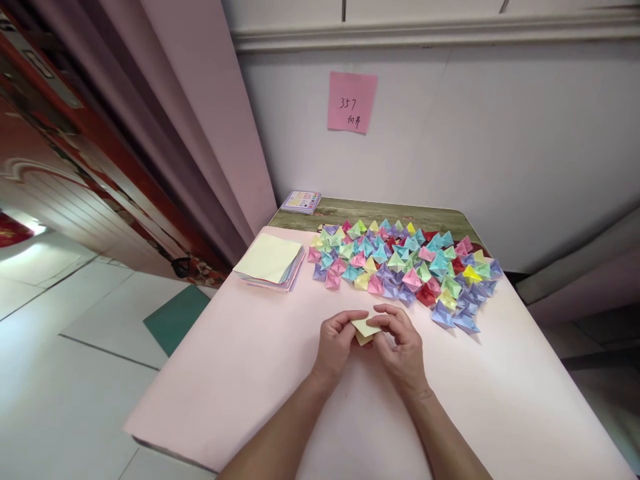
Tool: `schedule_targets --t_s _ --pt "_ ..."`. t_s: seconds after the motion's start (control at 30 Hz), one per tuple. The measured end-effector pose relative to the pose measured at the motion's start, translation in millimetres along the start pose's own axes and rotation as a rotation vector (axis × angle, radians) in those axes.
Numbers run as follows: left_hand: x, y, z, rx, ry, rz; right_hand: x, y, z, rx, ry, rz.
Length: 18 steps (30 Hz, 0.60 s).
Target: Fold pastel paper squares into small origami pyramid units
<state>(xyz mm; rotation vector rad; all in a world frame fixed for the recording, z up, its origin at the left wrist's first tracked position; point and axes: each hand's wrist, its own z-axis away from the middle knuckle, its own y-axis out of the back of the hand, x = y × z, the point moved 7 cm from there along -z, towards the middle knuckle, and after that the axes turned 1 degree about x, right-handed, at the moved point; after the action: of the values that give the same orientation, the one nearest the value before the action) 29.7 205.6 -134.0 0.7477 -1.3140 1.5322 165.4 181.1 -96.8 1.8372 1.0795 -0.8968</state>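
Observation:
A small folded piece of pale yellow paper (pixel 365 329) is pinched between both my hands just above the pink table cover (pixel 240 373). My left hand (pixel 337 347) grips its left side with curled fingers. My right hand (pixel 400 347) holds its right side, thumb and fingers closed on it. Beyond my hands lies a wide spread of several small folded paper shapes (pixel 400 263) in pink, blue, green, purple, yellow and red.
A stack of square coloured paper sheets (pixel 270 261), yellow on top, lies at the left of the table. A paper pack (pixel 301 201) sits at the far edge by the wall. A pink note (pixel 351 102) is stuck on the wall. Tiled floor lies to the left.

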Motion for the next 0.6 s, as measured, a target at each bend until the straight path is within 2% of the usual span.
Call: schedule_targets --t_s 0.1,0.17,0.23,0.3,0.4,0.5,0.6 --pt "0.7 1.3 -1.1 -0.031 0.039 0.079 -5.9 0.1 -2.4 -0.089 0.049 -0.016" --pt "1.5 2.8 -2.5 -0.027 0.035 0.072 -3.3 1.1 -3.0 -0.109 0.026 -0.049" --pt "3.3 2.8 -3.9 -0.026 0.002 0.036 8.0 5.8 -3.4 -0.041 -0.088 -0.101" --pt "3.9 0.8 -4.6 -0.043 -0.020 0.003 26.0 8.3 -1.1 0.032 -0.290 -0.168" --pt "0.5 -4.2 -3.8 -0.101 -0.002 -0.050 46.4 -0.8 5.6 -0.020 -0.560 -0.293" --pt "-5.1 -8.2 -1.7 -0.156 0.025 -0.092 50.8 -8.2 7.7 -0.088 -0.638 -0.423" --pt "-14.4 -12.2 1.0 -0.213 0.106 -0.133 52.9 -2.8 6.6 -0.035 -0.620 -0.426"
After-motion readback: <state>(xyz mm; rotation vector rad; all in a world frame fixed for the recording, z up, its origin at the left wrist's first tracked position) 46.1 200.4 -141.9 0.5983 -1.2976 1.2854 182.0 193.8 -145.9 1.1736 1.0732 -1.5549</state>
